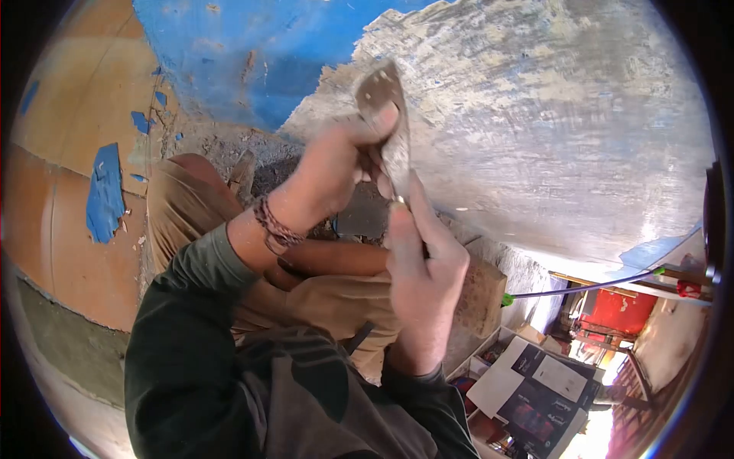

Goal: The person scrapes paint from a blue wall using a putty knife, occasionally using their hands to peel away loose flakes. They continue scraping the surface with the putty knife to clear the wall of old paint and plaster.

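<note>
A metal putty knife [397,157] is held up between my two hands, its wide, dirt-specked blade pointing up toward the wall. My left hand [325,168], with a braided bracelet on the wrist, is closed around the blade, the thumb pressing on its flat face. Lower down, my right hand [426,268] grips the handle, which its fingers mostly hide. Behind the tool is a wall with blue paint [229,53] at upper left and a scraped, whitish bare area [550,130] to the right.
Flakes of blue paint, one large piece [105,193] among them, lie on the brown tiles [73,241] at left. A black-and-white box [535,394] sits at lower right, near a purple cord [585,291]. My crossed legs are below my hands.
</note>
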Motion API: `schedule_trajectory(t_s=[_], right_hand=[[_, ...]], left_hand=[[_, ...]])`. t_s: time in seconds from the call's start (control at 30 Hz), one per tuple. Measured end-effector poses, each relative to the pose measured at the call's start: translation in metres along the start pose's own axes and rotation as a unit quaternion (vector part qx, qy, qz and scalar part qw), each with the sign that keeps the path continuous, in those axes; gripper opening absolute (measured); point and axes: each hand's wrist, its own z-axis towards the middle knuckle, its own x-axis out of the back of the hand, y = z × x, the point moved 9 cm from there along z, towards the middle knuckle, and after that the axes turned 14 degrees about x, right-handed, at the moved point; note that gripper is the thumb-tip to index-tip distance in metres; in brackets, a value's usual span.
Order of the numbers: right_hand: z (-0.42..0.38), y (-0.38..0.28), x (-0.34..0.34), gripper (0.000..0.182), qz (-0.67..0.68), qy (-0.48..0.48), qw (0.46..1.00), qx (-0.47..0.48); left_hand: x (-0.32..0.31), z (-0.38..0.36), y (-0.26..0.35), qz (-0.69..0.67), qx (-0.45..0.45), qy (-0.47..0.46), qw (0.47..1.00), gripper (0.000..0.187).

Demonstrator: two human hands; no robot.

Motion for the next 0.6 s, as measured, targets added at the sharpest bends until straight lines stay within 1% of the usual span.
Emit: schedule_trajectory(t_s=[0.07, 0.1, 0.13, 0.2, 0.23, 0.27, 0.33, 0.37, 0.4, 0.47, 0.5, 0.53, 0.6], right_hand=[[0.007, -0.023, -0.015, 0.038, -0.065, -0.017, 0.983, 0.171], [0.005, -0.021, -0.015, 0.037, -0.071, -0.028, 0.991, 0.113], [0.001, -0.020, -0.010, 0.037, -0.071, -0.026, 0.991, 0.112], [-0.001, -0.013, 0.003, 0.037, -0.034, 0.003, 0.995, 0.095], [0.000, -0.011, 0.002, 0.038, -0.032, 0.006, 0.996, 0.087], [0.000, -0.011, -0.002, 0.038, -0.033, 0.005, 0.996, 0.086], [0.001, -0.030, -0.016, 0.038, -0.093, -0.011, 0.983, 0.158], [0.001, -0.024, -0.017, 0.038, -0.086, -0.021, 0.991, 0.098], [-0.002, -0.019, -0.011, 0.038, -0.087, -0.020, 0.991, 0.096], [-0.006, -0.006, 0.011, 0.038, -0.093, 0.005, 0.991, 0.092], [-0.008, 0.000, 0.019, 0.037, -0.080, 0.008, 0.996, 0.039], [-0.004, 0.001, 0.016, 0.037, -0.080, 0.005, 0.996, 0.043], [-0.004, -0.006, 0.007, 0.037, -0.115, 0.003, 0.989, 0.097]], left_hand=[[0.002, 0.000, 0.016, -0.019, -0.065, -0.014, 0.998, 0.045], [0.003, 0.000, 0.015, -0.012, -0.049, -0.008, 0.999, 0.045], [0.001, 0.000, 0.012, -0.011, -0.048, -0.009, 0.999, 0.045], [-0.007, 0.003, -0.004, 0.021, 0.014, -0.028, 0.999, 0.046], [-0.004, 0.005, -0.005, 0.033, 0.022, -0.008, 0.999, 0.046], [-0.001, 0.005, -0.002, 0.032, 0.023, -0.008, 0.999, 0.046], [-0.004, 0.000, 0.018, -0.014, -0.044, -0.047, 0.998, 0.046], [0.000, -0.001, 0.015, -0.010, -0.022, -0.001, 1.000, 0.045], [-0.002, 0.000, 0.010, -0.010, -0.020, -0.002, 1.000, 0.045], [-0.009, 0.007, -0.014, 0.034, 0.036, -0.020, 0.999, 0.045], [-0.006, 0.015, -0.033, 0.040, 0.096, 0.004, 0.995, 0.044], [0.001, 0.020, -0.033, 0.038, 0.091, 0.005, 0.995, 0.044], [-0.006, 0.019, -0.020, 0.029, 0.018, -0.064, 0.997, 0.043]])
